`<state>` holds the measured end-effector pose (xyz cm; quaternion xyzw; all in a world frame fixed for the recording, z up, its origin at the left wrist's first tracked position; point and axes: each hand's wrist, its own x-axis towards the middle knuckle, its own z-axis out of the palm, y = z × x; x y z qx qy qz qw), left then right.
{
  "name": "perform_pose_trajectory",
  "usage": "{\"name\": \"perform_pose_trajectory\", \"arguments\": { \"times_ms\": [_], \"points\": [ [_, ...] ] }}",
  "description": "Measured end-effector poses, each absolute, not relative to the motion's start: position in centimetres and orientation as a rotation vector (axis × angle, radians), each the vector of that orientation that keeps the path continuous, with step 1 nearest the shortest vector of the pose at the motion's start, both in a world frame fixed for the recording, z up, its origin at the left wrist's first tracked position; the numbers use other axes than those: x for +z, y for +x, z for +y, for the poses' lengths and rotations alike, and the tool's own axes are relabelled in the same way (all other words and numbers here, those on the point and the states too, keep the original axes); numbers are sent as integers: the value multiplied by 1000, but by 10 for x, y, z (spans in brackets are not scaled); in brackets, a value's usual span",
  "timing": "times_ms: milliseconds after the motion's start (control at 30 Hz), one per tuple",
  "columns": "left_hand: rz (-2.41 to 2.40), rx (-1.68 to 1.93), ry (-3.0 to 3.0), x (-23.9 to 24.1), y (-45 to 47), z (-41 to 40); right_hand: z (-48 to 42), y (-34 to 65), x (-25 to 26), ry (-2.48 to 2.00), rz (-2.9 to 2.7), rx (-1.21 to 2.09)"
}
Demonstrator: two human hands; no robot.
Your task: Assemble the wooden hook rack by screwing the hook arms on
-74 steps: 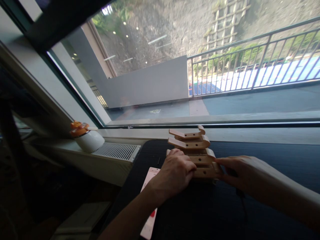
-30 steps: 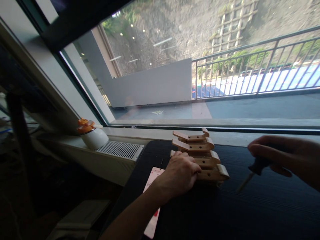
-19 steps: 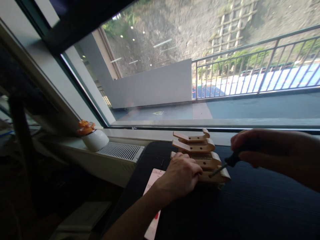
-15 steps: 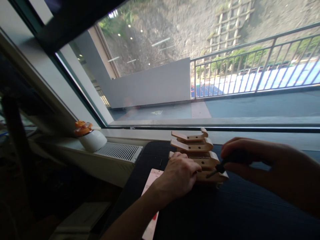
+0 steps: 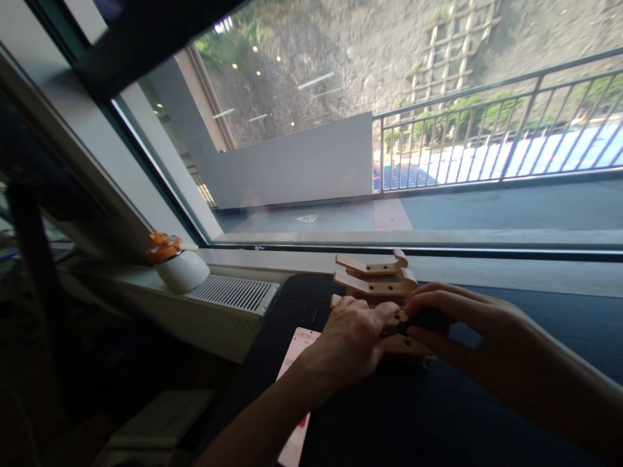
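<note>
A wooden rack (image 5: 374, 285) with several curved, drilled slats stands on the dark table by the window. My left hand (image 5: 357, 331) is closed over the near slats at their left part and grips the rack; its fingertips are partly hidden. In my right hand (image 5: 452, 314) is a screwdriver (image 5: 426, 320) with a black handle, held from the right with the fingers around it. Its tip points left, close to my left thumb, over the near slats. Whether the tip sits in a hole or on a screw I cannot make out.
A phone (image 5: 298, 350) with a lit screen lies partly under my left forearm. Beyond it is a small dark screw-like piece (image 5: 315, 316). On the ledge at left stand a white pot with an orange figure (image 5: 182, 269) and a vent grille (image 5: 236, 295).
My right hand has moved left with the screwdriver, bringing the tip from the right part of the nearest slat to beside my left thumb. My left hand stays on the rack.
</note>
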<state>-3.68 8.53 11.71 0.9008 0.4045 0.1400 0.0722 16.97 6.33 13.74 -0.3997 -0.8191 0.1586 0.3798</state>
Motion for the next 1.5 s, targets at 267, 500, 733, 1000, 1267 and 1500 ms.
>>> {"name": "perform_pose_trajectory", "arguments": {
  "times_ms": [267,500,733,1000,1267,1500],
  "points": [
    [1179,458,2717,115,-37,86,66,168,136,-980,-2077,398],
    [1149,465,2694,116,-39,87,65,171,137,-954,-2085,422],
    [1122,464,2673,116,-38,88,64,165,130,-1039,-2047,548],
    [1177,362,2691,121,-36,88,66,162,130,-982,-2070,476],
    [1169,422,2634,120,-35,89,76,147,133,-1007,-1988,489],
    [1189,409,2614,120,-36,90,77,150,132,-1018,-2055,603]
  ]
}}
